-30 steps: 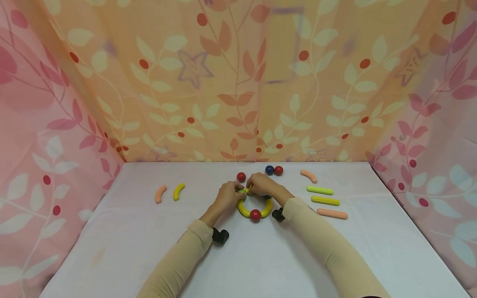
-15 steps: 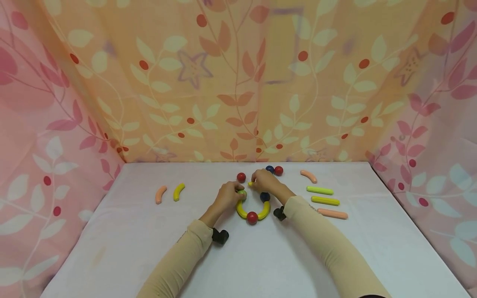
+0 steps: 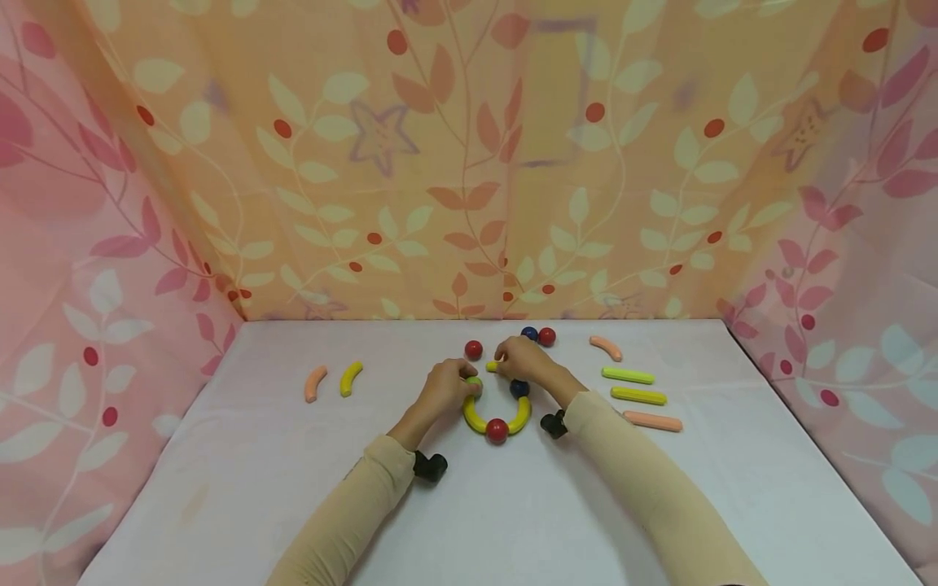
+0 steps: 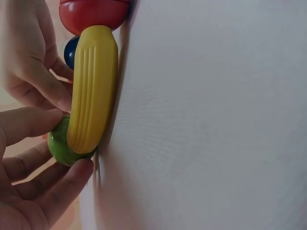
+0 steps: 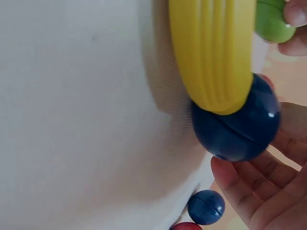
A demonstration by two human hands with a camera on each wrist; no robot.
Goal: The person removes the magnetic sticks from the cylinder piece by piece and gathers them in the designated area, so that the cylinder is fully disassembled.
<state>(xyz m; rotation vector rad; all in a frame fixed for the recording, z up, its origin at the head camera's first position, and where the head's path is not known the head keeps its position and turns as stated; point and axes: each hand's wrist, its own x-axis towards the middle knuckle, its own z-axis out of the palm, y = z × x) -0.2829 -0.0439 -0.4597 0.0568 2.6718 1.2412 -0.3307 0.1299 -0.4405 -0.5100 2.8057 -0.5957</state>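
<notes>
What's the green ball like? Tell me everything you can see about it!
The green ball is round and glossy, with a thin groove across it; it looks like painted wood or plastic. The left hand holds it with thumb and fingers. It meets one end of a curved yellow piece, near the white tabletop.

Orange leaf-print backdrop (image 3: 469,163) behind; pink leaf-print drapes (image 3: 110,244) both sides; white table (image 3: 220,488) between, seemingly cloth-covered.

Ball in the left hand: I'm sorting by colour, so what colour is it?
The ball is green, best seen in the left wrist view.
</notes>
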